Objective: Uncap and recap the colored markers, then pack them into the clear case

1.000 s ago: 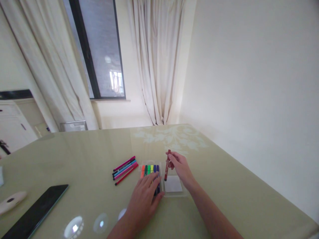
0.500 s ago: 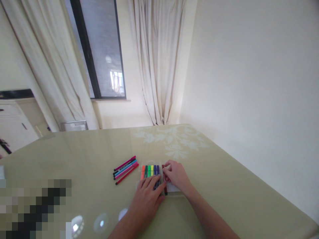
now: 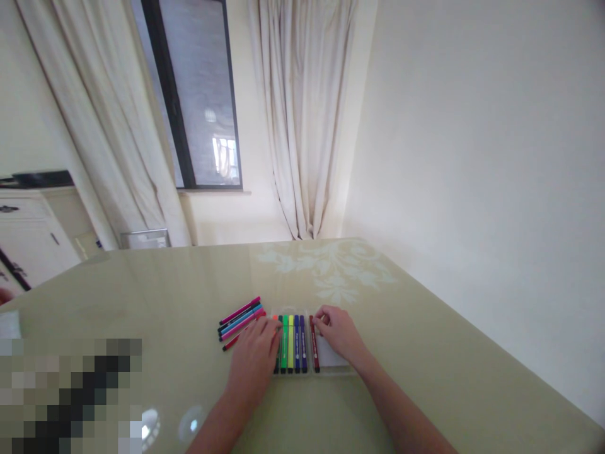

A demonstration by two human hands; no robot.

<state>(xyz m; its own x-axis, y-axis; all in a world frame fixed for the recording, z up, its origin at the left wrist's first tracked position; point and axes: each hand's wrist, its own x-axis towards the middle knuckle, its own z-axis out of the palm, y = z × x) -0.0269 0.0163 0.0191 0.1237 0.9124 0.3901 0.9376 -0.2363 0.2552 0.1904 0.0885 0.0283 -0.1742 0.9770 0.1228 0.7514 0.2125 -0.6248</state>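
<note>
A clear plastic marker case lies unfolded on the table, with a row of colored markers in its left half. One dark red marker rests along the left side of the right half, beside a white panel. At its upper end is my right hand, thumb and forefinger pinched together at the cap. My left hand stretches palm down over the left edge of the case, hiding the orange marker's lower part. Its fingers are extended, the tips close to a pile of loose markers in pink, blue, black and red.
The glossy greenish table has a pale floral pattern near its far right edge. A white wall borders the right side. Behind stand curtains and a window. Part of another person's hand shows at the left edge.
My left hand has moved left, off the case's middle toward the loose markers, uncovering the row. My right hand stays by the dark red marker, which now lies fully in view.
</note>
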